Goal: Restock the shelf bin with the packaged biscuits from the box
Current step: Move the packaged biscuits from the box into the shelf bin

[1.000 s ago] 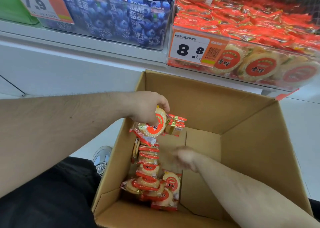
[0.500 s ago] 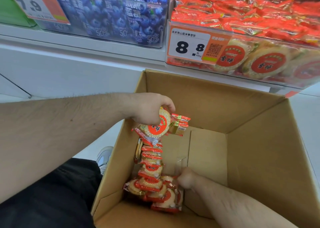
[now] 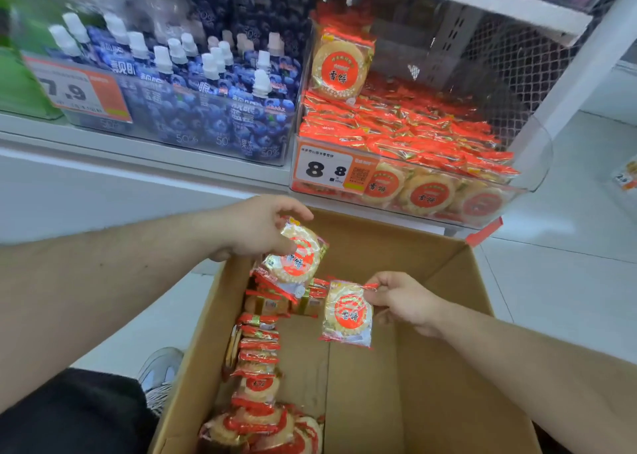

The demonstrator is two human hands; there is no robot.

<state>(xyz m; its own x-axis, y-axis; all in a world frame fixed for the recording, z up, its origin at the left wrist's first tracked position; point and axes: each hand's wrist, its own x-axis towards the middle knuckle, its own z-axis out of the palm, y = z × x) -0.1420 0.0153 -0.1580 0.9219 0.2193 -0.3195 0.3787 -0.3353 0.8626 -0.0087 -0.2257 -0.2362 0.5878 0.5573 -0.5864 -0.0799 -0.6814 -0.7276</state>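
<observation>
This is a shop aisle, a grocery or convenience store by the look of it. A white shelf (image 3: pixel 193 153) carries clear plastic bins of goods for sale. The shelf bin (image 3: pixel 531 164) of red-wrapped packaged biscuits (image 3: pixel 424 191) wears an orange price tag (image 3: pixel 327 171) reading 8.8 with a QR code. Just left of that bin, blueberry drink pouches (image 3: pixel 213 84) with white caps stand in rows behind a 7.9 price label (image 3: pixel 76 91). Below the bin an open cardboard box (image 3: pixel 431 367) of the same biscuits sits on the pale tiled floor (image 3: pixel 568 281).

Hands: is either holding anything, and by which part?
Left hand grips a biscuit pack by its upper edge; right hand pinches another pack by its top-right corner.
</observation>
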